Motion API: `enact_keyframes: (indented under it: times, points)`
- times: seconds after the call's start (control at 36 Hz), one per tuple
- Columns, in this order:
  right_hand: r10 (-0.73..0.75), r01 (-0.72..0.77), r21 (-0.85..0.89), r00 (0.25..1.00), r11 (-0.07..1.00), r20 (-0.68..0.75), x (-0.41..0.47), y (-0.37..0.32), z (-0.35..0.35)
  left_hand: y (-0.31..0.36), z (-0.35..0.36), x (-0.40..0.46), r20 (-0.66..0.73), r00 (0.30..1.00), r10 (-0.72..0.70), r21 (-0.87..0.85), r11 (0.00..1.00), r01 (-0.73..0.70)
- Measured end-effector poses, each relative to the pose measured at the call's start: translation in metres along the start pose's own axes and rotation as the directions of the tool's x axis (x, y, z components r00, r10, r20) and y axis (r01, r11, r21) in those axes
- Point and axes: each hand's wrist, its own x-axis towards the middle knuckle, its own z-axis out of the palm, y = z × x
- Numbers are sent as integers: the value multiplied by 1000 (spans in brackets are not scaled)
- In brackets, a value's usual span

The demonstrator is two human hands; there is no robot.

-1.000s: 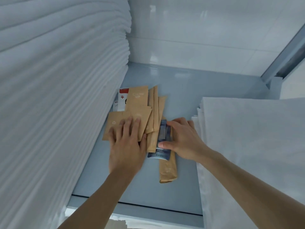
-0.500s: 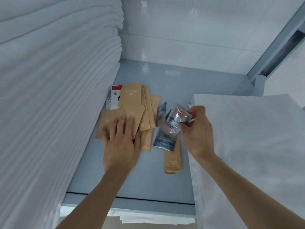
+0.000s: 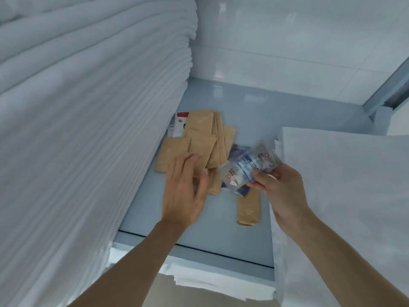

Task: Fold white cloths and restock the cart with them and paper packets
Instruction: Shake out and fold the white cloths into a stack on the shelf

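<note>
Pale blue-grey shelf point(image 3: 276, 111), glossy, running from the white tiled wall at upper frame to a front lip at lower centre.

Left half of frame: tall stack of folded white cloths point(image 3: 84, 129) on the shelf, many layers, edges facing the middle.

Right side: lower stack of white cloths point(image 3: 345, 185), flat top, standing on the same surface.

Between the stacks, centre frame: fanned, overlapping pile of brown paper packets point(image 3: 199, 138) lying flat. One brown packet point(image 3: 247, 209) lies apart, lower, lengthwise toward the front lip. A white-and-red packet point(image 3: 180, 124) is tucked against the left stack at the pile's upper left. A blue sachet point(image 3: 236, 151) lies flat just right of the brown pile, partly covered.
</note>
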Motion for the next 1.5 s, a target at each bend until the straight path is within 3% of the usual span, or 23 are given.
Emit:
enact_keyframes:
  times: [0.11, 0.19, 0.31, 0.44, 0.56, 0.69, 0.81, 0.92, 1.22, 1.39, 1.5]
  points:
    - [2, 3, -56, 996, 998, 84, -13, 5, 23, 11, -8, -27, 17, 993, -116, -216, 970, 116]
    - [5, 11, -102, 989, 995, 147, -22, 8, 39, 12, -17, -41, 33, 991, -129, -204, 970, 133]
    - [67, -56, -73, 984, 996, 163, -31, 14, 57, 0, -38, -51, -27, 993, -119, -94, 989, 116]
    - [173, -169, -45, 980, 985, 97, -43, 24, 81, -16, -68, -65, -66, 965, -254, 120, 958, 260]
    - [51, -19, -344, 995, 939, 84, -54, 38, 91, -17, -84, -69, 81, 949, -306, 260, 925, 276]
    - [-49, 139, -545, 983, 827, 177, -59, 35, 94, -8, -83, -65, 88, 950, -301, 425, 874, 237]
    - [-101, 241, -587, 960, 773, 262, -51, 32, 94, -9, -77, -64, 35, 984, -173, 488, 863, 135]
    - [-83, 209, -556, 967, 805, 243, -40, 35, 91, -13, -72, -65, 16, 997, -71, 482, 874, 55]
    - [-93, 188, -457, 971, 869, 222, -42, 45, 89, -16, -73, -62, 74, 991, -115, 486, 871, 65]
    - [-120, 193, -524, 978, 829, 170, -40, 41, 91, -10, -71, -54, 91, 982, -167, 425, 898, 113]
    - [-153, 218, -649, 976, 729, 156, -37, 41, 84, -2, -68, -50, 65, 992, -109, 372, 925, 77]
